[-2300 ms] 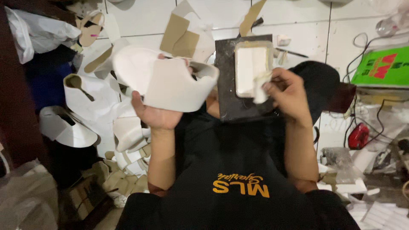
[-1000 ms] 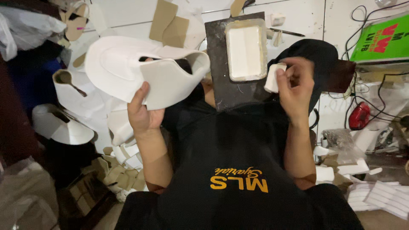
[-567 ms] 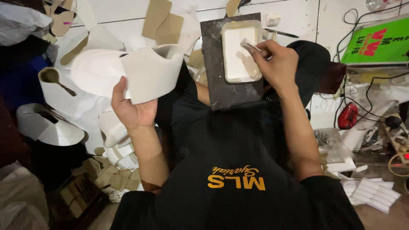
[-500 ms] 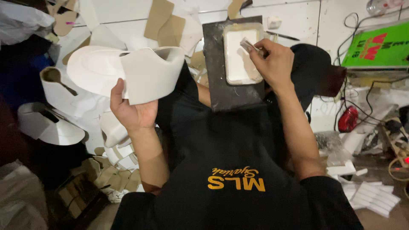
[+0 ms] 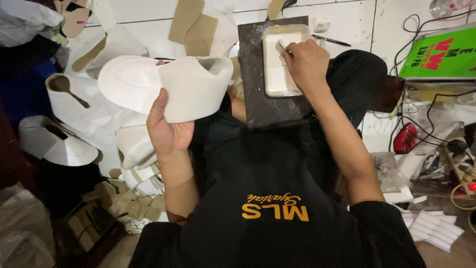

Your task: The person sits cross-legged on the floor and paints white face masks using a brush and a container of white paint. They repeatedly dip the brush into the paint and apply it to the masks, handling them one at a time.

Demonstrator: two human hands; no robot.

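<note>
White shoe upper (image 5: 168, 87) sits gripped in our left hand (image 5: 168, 131) at ten o'clock; our right hand (image 5: 307, 62) pinches a small applicator in the white tray (image 5: 272, 74) on a dark slab (image 5: 258, 94), over tiled floor (image 5: 347, 22) littered with cardboard patterns (image 5: 191, 25).

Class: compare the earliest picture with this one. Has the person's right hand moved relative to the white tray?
Yes. The right hand has moved inward, from beside the right edge of the white tray to over it, pressing a small white piece into it.
</note>
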